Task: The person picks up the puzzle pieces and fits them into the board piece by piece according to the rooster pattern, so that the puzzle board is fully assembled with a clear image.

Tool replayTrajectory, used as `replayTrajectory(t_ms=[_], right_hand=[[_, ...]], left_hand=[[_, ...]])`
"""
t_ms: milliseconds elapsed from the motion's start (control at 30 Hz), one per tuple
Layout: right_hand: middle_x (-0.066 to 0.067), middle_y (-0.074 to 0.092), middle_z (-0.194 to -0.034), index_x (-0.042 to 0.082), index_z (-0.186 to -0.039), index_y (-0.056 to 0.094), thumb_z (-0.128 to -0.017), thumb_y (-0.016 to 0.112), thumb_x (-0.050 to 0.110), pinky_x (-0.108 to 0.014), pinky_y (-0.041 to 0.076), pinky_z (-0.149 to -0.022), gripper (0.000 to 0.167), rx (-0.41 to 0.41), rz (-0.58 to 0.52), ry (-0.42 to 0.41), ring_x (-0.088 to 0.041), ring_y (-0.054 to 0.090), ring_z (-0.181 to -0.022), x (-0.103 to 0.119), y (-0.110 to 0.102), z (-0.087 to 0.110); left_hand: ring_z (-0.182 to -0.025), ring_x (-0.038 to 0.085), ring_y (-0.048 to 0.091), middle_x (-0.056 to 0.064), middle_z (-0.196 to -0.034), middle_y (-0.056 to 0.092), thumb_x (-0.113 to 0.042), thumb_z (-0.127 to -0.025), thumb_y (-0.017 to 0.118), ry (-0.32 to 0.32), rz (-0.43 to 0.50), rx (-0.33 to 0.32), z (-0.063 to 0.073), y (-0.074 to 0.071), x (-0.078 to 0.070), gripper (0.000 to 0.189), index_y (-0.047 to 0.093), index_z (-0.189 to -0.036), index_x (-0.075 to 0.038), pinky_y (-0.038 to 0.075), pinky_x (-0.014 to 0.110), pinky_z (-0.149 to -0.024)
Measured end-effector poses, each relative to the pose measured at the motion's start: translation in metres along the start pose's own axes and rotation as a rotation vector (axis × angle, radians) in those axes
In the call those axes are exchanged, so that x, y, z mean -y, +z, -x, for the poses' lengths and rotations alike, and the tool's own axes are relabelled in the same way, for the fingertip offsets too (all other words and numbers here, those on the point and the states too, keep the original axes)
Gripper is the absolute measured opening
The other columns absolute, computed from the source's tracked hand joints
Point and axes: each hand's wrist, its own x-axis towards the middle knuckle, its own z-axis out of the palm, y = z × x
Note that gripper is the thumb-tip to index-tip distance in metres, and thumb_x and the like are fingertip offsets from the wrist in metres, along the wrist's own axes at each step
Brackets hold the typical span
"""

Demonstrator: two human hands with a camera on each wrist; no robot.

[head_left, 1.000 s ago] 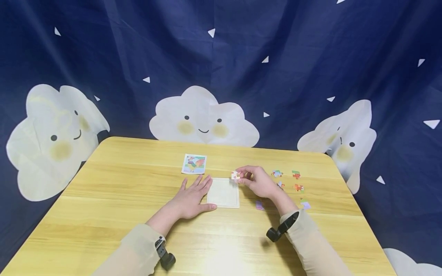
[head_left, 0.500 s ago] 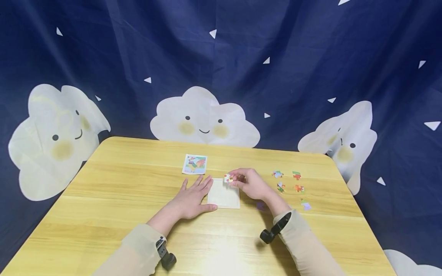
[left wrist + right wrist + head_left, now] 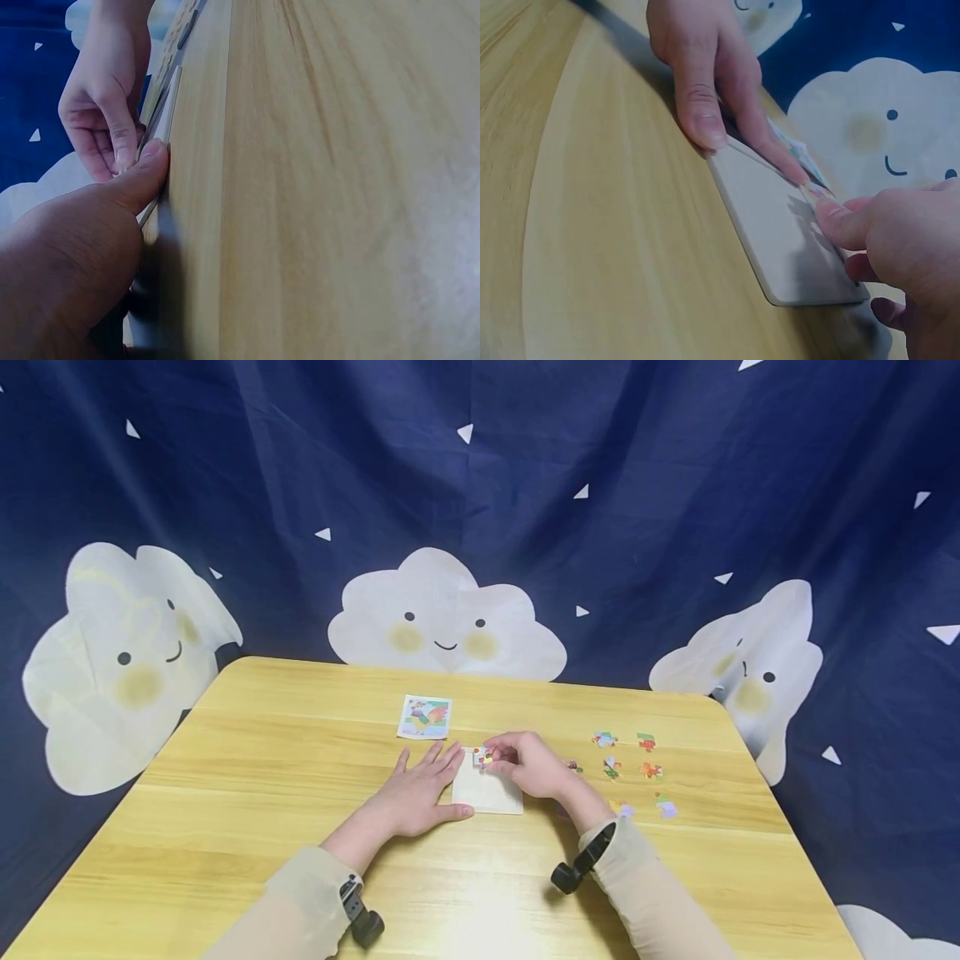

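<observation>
In the head view my right hand (image 3: 528, 766) pinches a small jigsaw piece (image 3: 482, 757) with red and yellow marks between thumb and fingertips. The piece is over the far left part of a pale, shallow puzzle tray (image 3: 489, 793). My left hand (image 3: 420, 793) lies with fingers spread and straight at the tray's left side, its thumb at the near left corner and its fingertips by the far left one. From the right wrist, the piece (image 3: 817, 193) shows close to the tray's corner, beside a left fingertip. The left wrist view hides the piece behind the hands.
A square picture card (image 3: 424, 717) lies beyond the tray on the wooden table (image 3: 262, 760). Several loose jigsaw pieces (image 3: 652, 770) are spread out to the right, some partly hidden by the right arm. A blue curtain (image 3: 525, 460) with clouds hangs behind the table.
My right hand has carried the jigsaw piece leftward, from the tray's far right corner to its far left part. The left hand has stayed in place at the tray.
</observation>
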Motion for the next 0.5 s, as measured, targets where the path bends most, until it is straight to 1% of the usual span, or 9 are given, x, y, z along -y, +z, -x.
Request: replayTrajectory(t_ms=[367,500], right_hand=[[0.007,0.066,-0.088,-0.001,-0.124,0.075,-0.098,0.078,0.011,-0.026,0.052,-0.071,0.029,0.019,0.067,-0.004,-0.009,0.059,-0.076,0.0062,0.0092,-0.0083],[0.008,0.066,-0.087,-0.001,-0.124,0.075,-0.097,0.078,0.012,-0.028,0.052,-0.071,0.029,0.026,0.083,-0.013,-0.008,0.059,-0.075,0.0099,0.0112,-0.0109]], left_hand=[[-0.162,0.029,0.007,0.000,-0.176,0.011,-0.074,-0.100,0.048,-0.002,-0.010,-0.005,0.0008,0.0012,0.0005,0.098,0.019,-0.170,-0.012,0.000,0.069,-0.123],[-0.162,0.028,0.007,-0.001,-0.176,0.011,-0.075,-0.100,0.048,-0.005,-0.017,-0.006,0.0003,0.0021,0.0016,0.098,0.019,-0.170,-0.012,0.000,0.069,-0.123]])
